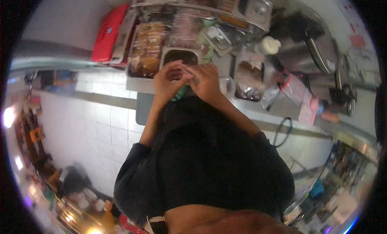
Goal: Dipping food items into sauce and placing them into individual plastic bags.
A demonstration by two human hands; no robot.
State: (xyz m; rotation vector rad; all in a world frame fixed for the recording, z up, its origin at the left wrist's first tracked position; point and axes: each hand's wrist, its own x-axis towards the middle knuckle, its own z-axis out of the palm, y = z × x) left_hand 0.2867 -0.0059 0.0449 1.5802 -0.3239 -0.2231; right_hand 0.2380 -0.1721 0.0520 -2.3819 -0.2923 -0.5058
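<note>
My left hand (170, 78) and my right hand (206, 81) meet in front of my chest, over the near edge of the counter. Their fingertips touch or almost touch, and the left fingers curve round into a loop. Something small and dark shows at the right fingers, too blurred to name; whether either hand grips it is unclear. Just beyond the hands sits a metal pan with dark contents (181, 56). To its left is a tray of brown-orange food under plastic film (146, 49). A bit of green material (180, 93) shows below my wrists.
On the right stand a tray with a plastic-covered brown food (249, 76), a white-lidded container (270, 45) and a pink-and-clear plastic packet (297, 90). A lidded metal pan (219, 37) lies tilted behind. A red case or lid (109, 34) leans at left. White tiled floor (118, 143) shows below.
</note>
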